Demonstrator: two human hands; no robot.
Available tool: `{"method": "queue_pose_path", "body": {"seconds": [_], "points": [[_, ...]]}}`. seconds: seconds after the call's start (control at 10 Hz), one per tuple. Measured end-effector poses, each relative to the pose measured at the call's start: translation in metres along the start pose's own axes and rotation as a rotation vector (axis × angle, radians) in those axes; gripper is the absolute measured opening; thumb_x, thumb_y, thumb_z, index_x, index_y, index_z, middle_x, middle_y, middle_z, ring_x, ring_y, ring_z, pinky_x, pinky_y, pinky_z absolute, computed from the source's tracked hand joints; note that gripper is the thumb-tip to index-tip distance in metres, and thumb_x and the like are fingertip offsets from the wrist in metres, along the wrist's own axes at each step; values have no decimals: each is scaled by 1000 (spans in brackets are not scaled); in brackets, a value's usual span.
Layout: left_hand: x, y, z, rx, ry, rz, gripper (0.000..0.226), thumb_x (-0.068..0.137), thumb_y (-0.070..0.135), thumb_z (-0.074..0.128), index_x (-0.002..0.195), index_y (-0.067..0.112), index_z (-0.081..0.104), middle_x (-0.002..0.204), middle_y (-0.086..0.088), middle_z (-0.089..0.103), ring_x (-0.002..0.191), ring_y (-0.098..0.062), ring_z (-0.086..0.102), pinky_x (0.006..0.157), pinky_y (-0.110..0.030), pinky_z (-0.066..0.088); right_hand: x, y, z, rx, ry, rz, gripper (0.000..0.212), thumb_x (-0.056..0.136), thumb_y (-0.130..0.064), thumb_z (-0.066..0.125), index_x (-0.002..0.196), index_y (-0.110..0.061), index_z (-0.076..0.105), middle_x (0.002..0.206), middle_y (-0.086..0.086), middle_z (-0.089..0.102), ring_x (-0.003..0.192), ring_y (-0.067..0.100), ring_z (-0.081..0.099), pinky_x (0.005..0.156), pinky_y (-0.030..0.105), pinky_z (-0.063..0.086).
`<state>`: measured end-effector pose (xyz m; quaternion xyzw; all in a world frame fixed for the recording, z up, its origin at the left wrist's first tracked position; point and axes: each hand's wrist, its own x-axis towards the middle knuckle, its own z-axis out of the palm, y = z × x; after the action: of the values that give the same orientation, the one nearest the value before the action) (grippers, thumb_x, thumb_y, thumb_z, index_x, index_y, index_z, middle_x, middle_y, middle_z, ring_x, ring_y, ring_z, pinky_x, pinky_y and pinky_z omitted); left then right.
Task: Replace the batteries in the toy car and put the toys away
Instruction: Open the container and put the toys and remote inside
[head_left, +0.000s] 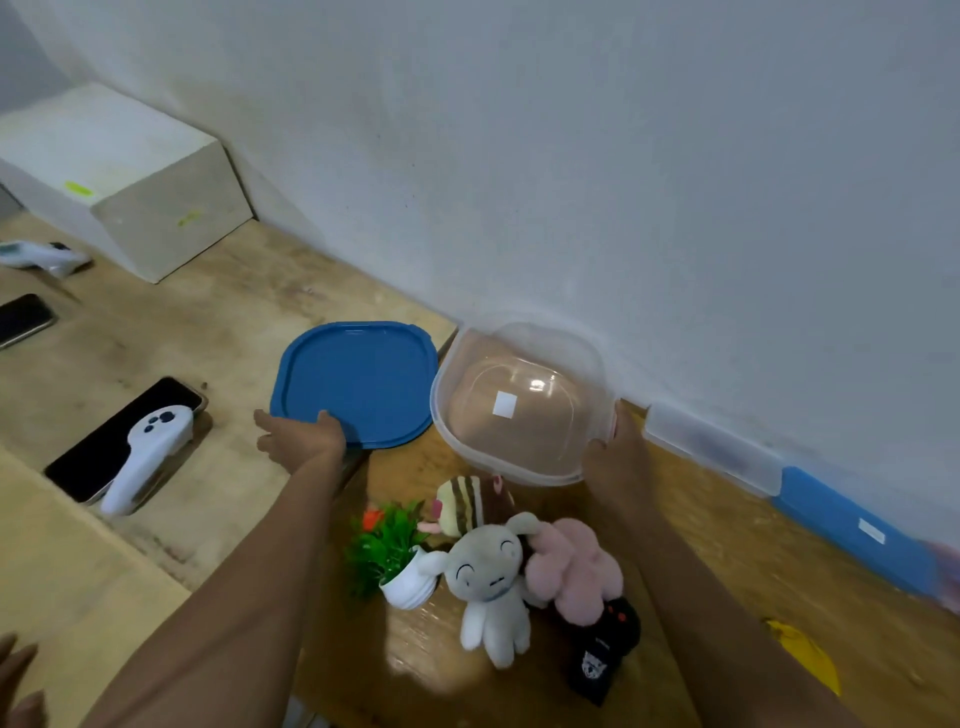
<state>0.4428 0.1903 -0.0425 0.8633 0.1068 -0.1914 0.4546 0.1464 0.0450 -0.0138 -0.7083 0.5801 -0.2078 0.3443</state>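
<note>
A clear plastic container (522, 400) stands by the wall, tilted with its open mouth toward me; my right hand (615, 457) grips its right rim. Beside it on the left lies its blue lid (358, 382), and my left hand (301, 439) holds the lid's near edge. Below them a pile of toys sits on the wooden table: a white plush rabbit (491, 587), a pink plush (574, 566), a striped brown plush (465, 501), a small fake plant in a white pot (389, 551) and a black remote control (605, 654). No toy car is visible.
A white box (119, 176) stands at the back left. Two phones (119, 441) (21, 319) and white controllers (150, 452) (41, 254) lie on the left. A second clear box with a blue lid (779, 478) runs along the wall at right. Something yellow (805, 654) lies near right.
</note>
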Motion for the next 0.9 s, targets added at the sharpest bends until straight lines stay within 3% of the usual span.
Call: {"method": "queue_pose_path", "body": {"seconds": [0.1, 0.2, 0.3, 0.4, 0.5, 0.6, 0.7, 0.8, 0.9], "points": [[4, -13, 6, 377, -30, 118, 55, 88, 31, 67, 132, 8, 44, 144, -20, 25, 128, -41, 32, 105, -52, 39, -8, -4, -2, 37, 5, -7, 20, 90, -7, 53, 101, -24, 56, 86, 0, 64, 77, 22, 62, 66, 29, 54], [4, -19, 10, 532, -82, 152, 50, 89, 39, 64, 125, 8, 47, 145, -20, 23, 129, -41, 29, 108, -49, 32, -12, -7, -4, -11, 31, 48, 29, 89, -15, 52, 109, -36, 52, 94, -2, 65, 83, 20, 63, 74, 38, 56], [-2, -18, 9, 562, -98, 202, 60, 90, 47, 60, 133, 8, 44, 153, -20, 14, 137, -41, 21, 112, -50, 25, -13, -6, -6, -21, -1, 25, 14, 93, -31, 50, 100, -44, 50, 86, -12, 65, 76, 9, 65, 68, 35, 59], [-33, -13, 9, 525, -112, 428, 71, 91, 55, 55, 145, 11, 39, 158, -20, 12, 144, -38, 15, 115, -52, 20, -22, -7, -15, 20, -7, 1, 18, 93, -34, 49, 107, -43, 52, 83, -17, 63, 73, 2, 62, 64, 27, 55], [-86, -15, 10, 407, -232, 714, 56, 92, 49, 57, 135, 13, 52, 143, -15, 39, 133, -32, 33, 108, -49, 35, -41, -3, -28, 91, 17, 12, 22, 94, -30, 52, 115, -32, 57, 101, -13, 64, 91, 6, 61, 80, 34, 54], [-130, -30, 8, 424, -291, 899, 41, 91, 41, 58, 121, 13, 56, 120, -9, 51, 116, -25, 40, 93, -40, 39, -63, 16, -40, 34, 67, 22, 33, 94, -31, 56, 126, -23, 54, 125, -2, 56, 110, 14, 54, 95, 39, 49], [-157, -41, 1, 556, -160, 976, 46, 88, 50, 56, 113, 11, 53, 114, -11, 47, 110, -27, 39, 93, -40, 34, -98, 42, -51, -91, 33, 74, 37, 88, -43, 54, 123, -31, 53, 125, -4, 56, 106, 12, 54, 92, 40, 51], [-182, -52, -3, 673, -251, 1047, 54, 84, 64, 47, 113, 19, 53, 113, -7, 47, 109, -27, 44, 92, -41, 34, -117, 58, -58, -286, -80, 89, 52, 83, -61, 48, 129, -37, 48, 131, -3, 55, 110, 14, 55, 95, 39, 48], [-197, -67, -3, 861, -420, 982, 88, 74, 76, 53, 145, 27, 34, 143, -11, 35, 131, -31, 33, 102, -47, 32, -128, 86, -48, -405, -468, -199, 48, 102, -28, 44, 146, -17, 29, 146, 5, 41, 130, 22, 43, 90, 17, 40]]}}
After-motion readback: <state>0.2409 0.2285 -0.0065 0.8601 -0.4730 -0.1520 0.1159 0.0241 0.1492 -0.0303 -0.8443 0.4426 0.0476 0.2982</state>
